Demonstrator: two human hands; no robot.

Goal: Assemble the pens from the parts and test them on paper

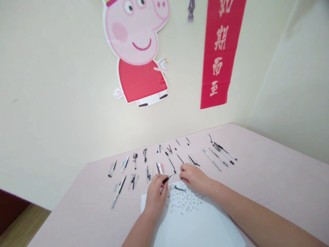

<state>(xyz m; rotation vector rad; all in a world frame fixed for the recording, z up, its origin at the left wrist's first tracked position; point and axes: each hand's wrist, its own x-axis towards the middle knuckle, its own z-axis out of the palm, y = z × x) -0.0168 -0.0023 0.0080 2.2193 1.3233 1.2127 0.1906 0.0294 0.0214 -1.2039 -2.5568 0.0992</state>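
Note:
My left hand [157, 192] is closed around a slim black pen [166, 179], with its thin end pointing toward my right hand. My right hand [194, 176] has its fingers bent together just above the paper's far edge; what they hold, if anything, is hidden. A dark, clear-edged pen cap [180, 188] lies on the white paper [203, 226] between my hands. Around it, many tiny dark marks or bits cover the sheet's upper part; I cannot tell which. Beyond my fingers lie a thin black refill [171, 164] and another dark refill [180, 158].
Pens and pen parts lie in loose groups across the pink tabletop [84, 206]. A grey pen [119, 192] is at the left, a pale blue pen [211, 160] at the right. Behind the table, the wall [64, 85] carries a pig cutout [142, 79] and a red banner [217, 55].

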